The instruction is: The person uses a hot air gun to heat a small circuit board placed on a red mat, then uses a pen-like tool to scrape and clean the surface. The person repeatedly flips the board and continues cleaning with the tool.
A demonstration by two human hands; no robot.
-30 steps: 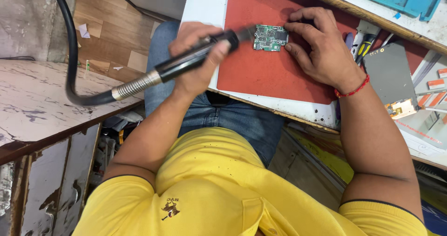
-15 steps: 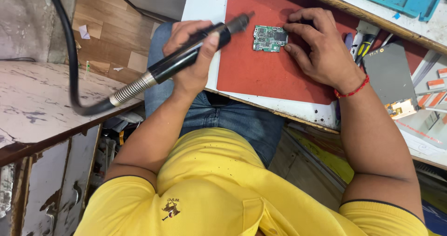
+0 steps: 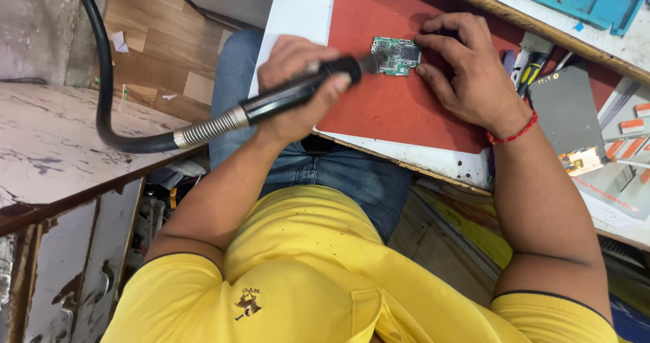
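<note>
Left hand (image 3: 298, 89) wrapped around black hot-air handpiece (image 3: 298, 92), nozzle touching green circuit board (image 3: 396, 55) at its 9 o'clock. Right hand (image 3: 474, 79) spread, fingertips pinning board on red mat (image 3: 406, 106) atop desk (image 3: 291, 11).

electronics repair workshop | circuit board (image 3: 397, 56) | red work mat (image 3: 393, 106) | screwdrivers (image 3: 531, 64)

Nozzle tip (image 3: 371, 62) blurred; hose (image 3: 101, 79) cut off at top edge.
</note>
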